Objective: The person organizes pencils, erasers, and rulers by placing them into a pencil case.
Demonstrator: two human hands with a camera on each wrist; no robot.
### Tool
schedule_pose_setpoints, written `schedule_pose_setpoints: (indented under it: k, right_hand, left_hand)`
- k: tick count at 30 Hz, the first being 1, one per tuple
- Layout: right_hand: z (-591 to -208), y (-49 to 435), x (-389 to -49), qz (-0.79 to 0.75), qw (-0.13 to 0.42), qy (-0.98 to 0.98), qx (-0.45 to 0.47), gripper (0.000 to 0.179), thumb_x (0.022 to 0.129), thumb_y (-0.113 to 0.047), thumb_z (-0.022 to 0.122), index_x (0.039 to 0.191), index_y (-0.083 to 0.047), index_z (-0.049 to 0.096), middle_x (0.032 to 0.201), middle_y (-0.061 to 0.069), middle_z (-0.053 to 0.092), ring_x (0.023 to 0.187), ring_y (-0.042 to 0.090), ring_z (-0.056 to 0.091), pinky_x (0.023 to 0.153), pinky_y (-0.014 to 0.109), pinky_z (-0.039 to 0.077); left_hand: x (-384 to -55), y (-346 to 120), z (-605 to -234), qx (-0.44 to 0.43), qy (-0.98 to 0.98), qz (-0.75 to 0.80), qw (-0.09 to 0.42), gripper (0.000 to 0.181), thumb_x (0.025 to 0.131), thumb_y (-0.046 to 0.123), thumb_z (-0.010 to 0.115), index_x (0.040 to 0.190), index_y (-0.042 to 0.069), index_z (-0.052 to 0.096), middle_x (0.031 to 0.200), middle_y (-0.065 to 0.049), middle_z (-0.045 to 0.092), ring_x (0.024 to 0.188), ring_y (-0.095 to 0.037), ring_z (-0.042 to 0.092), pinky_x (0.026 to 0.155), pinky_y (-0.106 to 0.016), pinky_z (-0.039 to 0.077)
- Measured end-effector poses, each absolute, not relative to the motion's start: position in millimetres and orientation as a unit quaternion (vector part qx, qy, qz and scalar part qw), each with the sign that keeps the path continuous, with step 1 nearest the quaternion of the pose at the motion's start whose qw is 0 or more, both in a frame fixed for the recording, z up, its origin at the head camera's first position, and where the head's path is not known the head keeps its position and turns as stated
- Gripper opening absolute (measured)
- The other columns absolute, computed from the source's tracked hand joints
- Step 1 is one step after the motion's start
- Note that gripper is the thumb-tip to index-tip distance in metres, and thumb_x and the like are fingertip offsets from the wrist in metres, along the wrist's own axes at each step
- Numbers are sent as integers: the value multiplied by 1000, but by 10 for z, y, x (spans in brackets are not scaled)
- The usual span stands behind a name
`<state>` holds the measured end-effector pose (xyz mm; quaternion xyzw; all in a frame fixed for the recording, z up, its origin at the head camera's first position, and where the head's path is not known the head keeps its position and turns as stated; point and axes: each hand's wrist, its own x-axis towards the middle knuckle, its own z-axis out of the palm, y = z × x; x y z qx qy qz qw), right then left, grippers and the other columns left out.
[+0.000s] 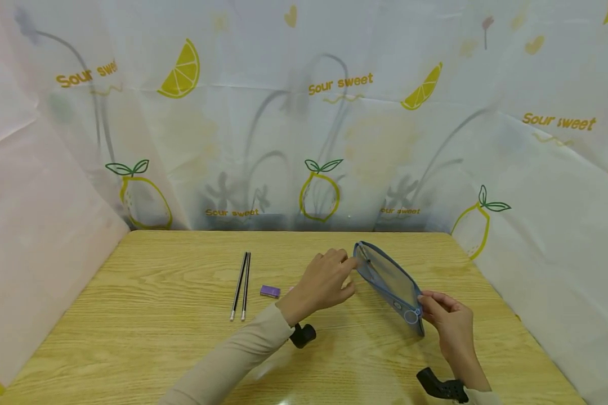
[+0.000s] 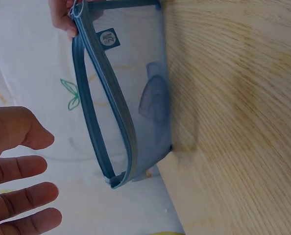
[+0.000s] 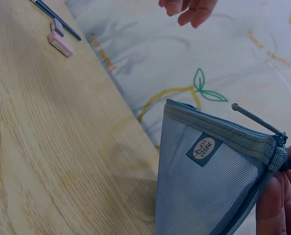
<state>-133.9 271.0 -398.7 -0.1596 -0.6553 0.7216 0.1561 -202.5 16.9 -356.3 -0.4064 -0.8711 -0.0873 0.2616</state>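
A blue mesh zipper pouch (image 1: pixel 390 275) stands tilted on the table with its zipped mouth gaping. At its near right end, by the zipper pull (image 1: pixel 411 316), my right hand (image 1: pixel 451 320) pinches the corner. My left hand (image 1: pixel 324 281) hovers near the far left end of the pouch. Its fingers (image 2: pixel 28 196) are spread, holding nothing, and they are apart from the pouch in the left wrist view. Through the mesh a bluish curved object (image 2: pixel 154 100) shows inside; its kind is unclear.
Two dark pencils (image 1: pixel 245 281) with white ends lie left of the left arm. A purple eraser (image 1: pixel 270 291) is beside them, and a pink eraser (image 3: pixel 60 45) lies near it, mostly behind the left wrist in the head view. Printed sheeting (image 1: pixel 263 140) surrounds the wooden table (image 1: pixel 157 315).
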Motion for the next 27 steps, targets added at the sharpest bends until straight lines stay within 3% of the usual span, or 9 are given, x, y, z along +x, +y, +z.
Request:
schedule_pose_setpoints:
  k: [19,27]
  right_hand:
    - [-3998,2717,-1349,714,140,-664,-172,7,87,-4,71,93,0,74,74,1,70,65,12,67,62,26,56]
    - [-4009,2730,-1339,716,144,-666,-155,5,88,-3,70,91,-3,75,76,1,70,66,12,67,63,26,56]
  left_hand:
    - [-2006,-138,-3647,-379,-888,-194,172,21,87,15,69,105,6,63,93,-6,54,76,-19,46,62,-28,41]
    - [-1930,-192,-3723,-337,-891,-253,169,24,86,10,70,107,5,62,96,-7,54,83,-22,49,63,-30,43]
